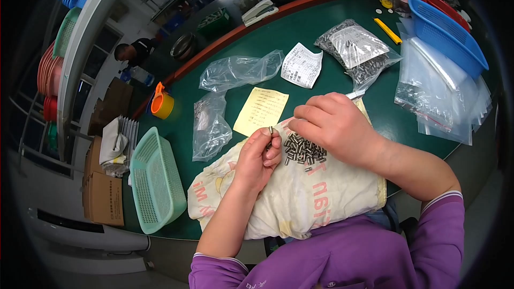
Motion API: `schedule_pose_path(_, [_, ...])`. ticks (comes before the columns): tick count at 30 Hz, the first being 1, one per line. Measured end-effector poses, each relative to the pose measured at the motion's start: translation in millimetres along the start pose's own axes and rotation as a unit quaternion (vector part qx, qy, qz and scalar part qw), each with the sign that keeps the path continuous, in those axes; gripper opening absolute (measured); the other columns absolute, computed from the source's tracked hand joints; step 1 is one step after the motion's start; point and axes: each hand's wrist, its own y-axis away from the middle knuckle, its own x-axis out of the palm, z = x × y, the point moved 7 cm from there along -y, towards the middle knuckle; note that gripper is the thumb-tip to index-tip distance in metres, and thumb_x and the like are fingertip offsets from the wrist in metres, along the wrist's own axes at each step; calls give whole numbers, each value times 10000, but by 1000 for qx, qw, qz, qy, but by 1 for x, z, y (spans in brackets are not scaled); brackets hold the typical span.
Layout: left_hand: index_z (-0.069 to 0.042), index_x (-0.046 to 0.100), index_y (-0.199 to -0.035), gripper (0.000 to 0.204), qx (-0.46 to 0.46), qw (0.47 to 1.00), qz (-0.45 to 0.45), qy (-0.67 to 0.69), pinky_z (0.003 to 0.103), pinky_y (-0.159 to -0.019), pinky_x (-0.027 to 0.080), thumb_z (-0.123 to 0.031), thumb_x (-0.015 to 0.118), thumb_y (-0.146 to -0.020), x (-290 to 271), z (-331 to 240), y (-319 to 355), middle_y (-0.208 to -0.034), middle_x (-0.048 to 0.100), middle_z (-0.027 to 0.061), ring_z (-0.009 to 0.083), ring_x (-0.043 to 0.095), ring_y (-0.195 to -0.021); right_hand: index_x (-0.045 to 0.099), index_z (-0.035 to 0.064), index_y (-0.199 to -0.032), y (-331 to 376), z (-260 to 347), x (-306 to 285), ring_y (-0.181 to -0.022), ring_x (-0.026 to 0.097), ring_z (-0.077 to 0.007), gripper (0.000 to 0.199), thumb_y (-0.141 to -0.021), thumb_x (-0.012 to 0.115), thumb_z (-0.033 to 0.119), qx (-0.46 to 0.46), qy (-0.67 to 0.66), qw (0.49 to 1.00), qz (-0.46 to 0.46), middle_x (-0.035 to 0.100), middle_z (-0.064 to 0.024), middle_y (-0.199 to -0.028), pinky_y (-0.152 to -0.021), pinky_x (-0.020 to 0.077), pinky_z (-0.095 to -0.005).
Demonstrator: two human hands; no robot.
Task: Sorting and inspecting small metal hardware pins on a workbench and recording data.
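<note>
A pile of small metal cylinders (pixel 304 150) lies on a cream printed cloth (pixel 289 203) in front of me. My left hand (pixel 259 155) is closed at the left of the pile, thumb up. One metal cylinder shows between its thumb and forefinger, and a little more metal glints within the curled fingers. Over the right side of the pile is my right hand (pixel 333 126), its fingers bent and drawn together, pointing at the left hand without touching it. Whatever those fingertips hold, if anything, is hidden.
A yellow handwritten note (pixel 261 111), a white printed slip (pixel 301 65) and clear bags (pixel 241 70) lie beyond my hands. A filled bag of metal parts (pixel 356 53) is further back. A green basket (pixel 157 182) stands left; a blue basket (pixel 448 36) sits on plastic bags right.
</note>
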Motion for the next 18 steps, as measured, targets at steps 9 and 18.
schedule_pose_path(9, [-35, 483, -868, 153, -1, 1000, 21, -18, 162, -429, 271, -166, 417, -909, 3, 2, -1, -744, 489, 23, 44, 344, -517, 570, 56, -983, 7, -9, 13, -741, 590, -203, 298, -685, 586, 38, 89, -124, 988, 31, 613, -57, -852, -645, 476, -307])
schedule_pose_path(18, [-47, 478, -871, 134, 10, 999, 19, -27, 159, -430, 275, -164, 425, -909, 3, 4, -2, -751, 491, 24, 42, 347, -520, 568, 48, -990, 9, -9, 18, -718, 597, -201, 296, -695, 593, 49, 92, -116, 987, 63, 619, -58, -843, -643, 482, -306])
